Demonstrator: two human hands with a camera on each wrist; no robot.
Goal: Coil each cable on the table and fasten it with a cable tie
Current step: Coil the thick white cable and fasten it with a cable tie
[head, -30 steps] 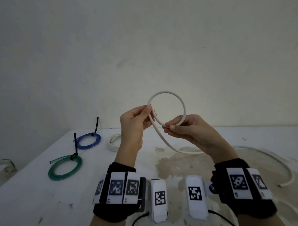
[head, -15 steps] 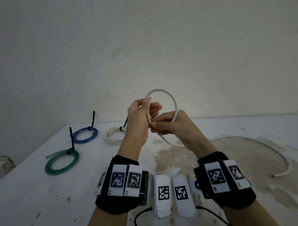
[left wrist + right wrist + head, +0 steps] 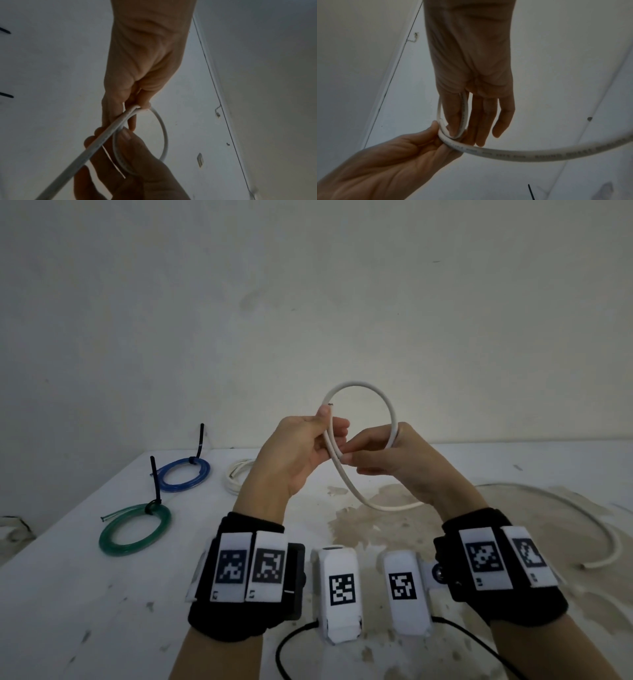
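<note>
- Since half a second ago, our hands have drawn a little apart and the loop between them has opened wider; a second ago it was wider still.
- Nearest us, both wrists wear black bands with white square-patterned tags.
- Our left hand (image 3: 301, 450) is raised above the worktop (image 3: 68, 594), thumb and fingers pinching the white cable (image 3: 359, 386) close to its cut end.
- Our right hand (image 3: 387, 457) is just beside it, fingertips touching the left, pinching the same cable where the strand crosses itself; the loop passes over this hand.
- From the hands, the cable's free length drops to the worktop and curves away to the right.
- Farther left on the worktop lie a green coil (image 3: 135, 530), a blue coil (image 3: 185, 474) and a white coil (image 3: 236, 475).
- On the green and blue coils, black cable ties (image 3: 154, 487) stand upright.
</note>
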